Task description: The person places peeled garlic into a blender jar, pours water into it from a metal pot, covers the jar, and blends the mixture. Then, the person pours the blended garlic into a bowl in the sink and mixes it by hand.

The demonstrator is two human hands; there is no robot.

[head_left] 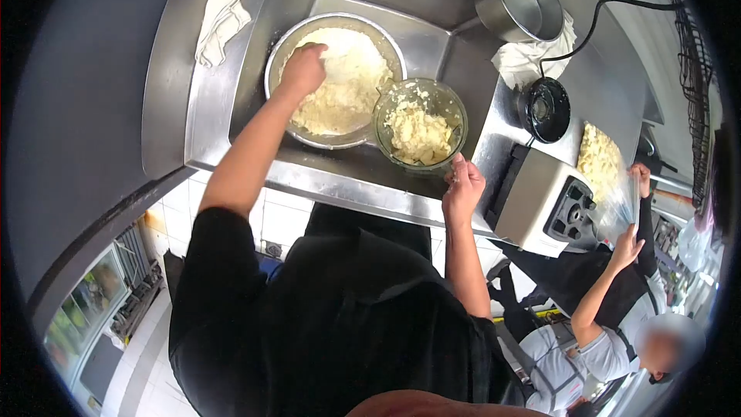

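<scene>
My left hand [303, 72] reaches into a large round metal bowl [270, 77] in the sink. Its fingers are curled down at a pale, crumbly mash [351, 69]; anything inside them is hidden. My right hand [463, 188] is closed on the handle side of a clear, greenish blender jar [461, 104]. The jar stands beside the bowl's right side, its mouth facing up. Pale yellow lumps [419, 133] lie inside it, and bits stick to its wall.
A white blender base [532, 193] and a black round lid [546, 110] are on the right counter. Behind them, a metal pot [527, 4] rests on a cloth [513, 62]. Another person's hands [629, 247] hold a plastic bag of yellow pieces [600, 158]. A cloth [222, 19] lies left.
</scene>
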